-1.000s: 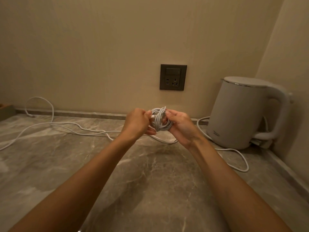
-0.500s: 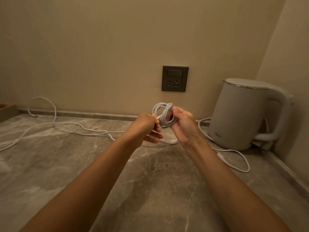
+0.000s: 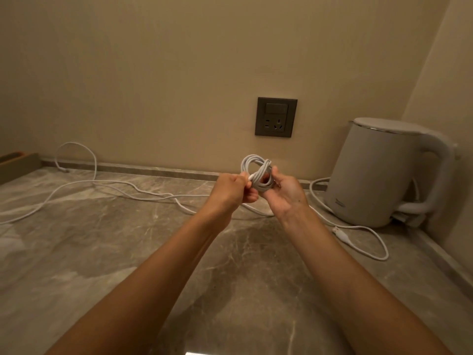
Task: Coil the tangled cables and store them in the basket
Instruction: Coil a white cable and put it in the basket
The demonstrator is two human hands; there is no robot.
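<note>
Nudged coil [image 3: 256, 167] up a touch since earlier, clamped in fingers of right hand [image 3: 284, 194], tail [image 3: 250, 178] pinched by left hand [image 3: 229, 192]. Looked like tie-off; tail tuck next, probably.

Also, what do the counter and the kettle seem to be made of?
Counter: probably polished marble or marble-look stone, grey-brown with pale veins and a soft sheen. Kettle: likely matte white plastic, with a thin shiny metal-looking rim under the lid.
</note>
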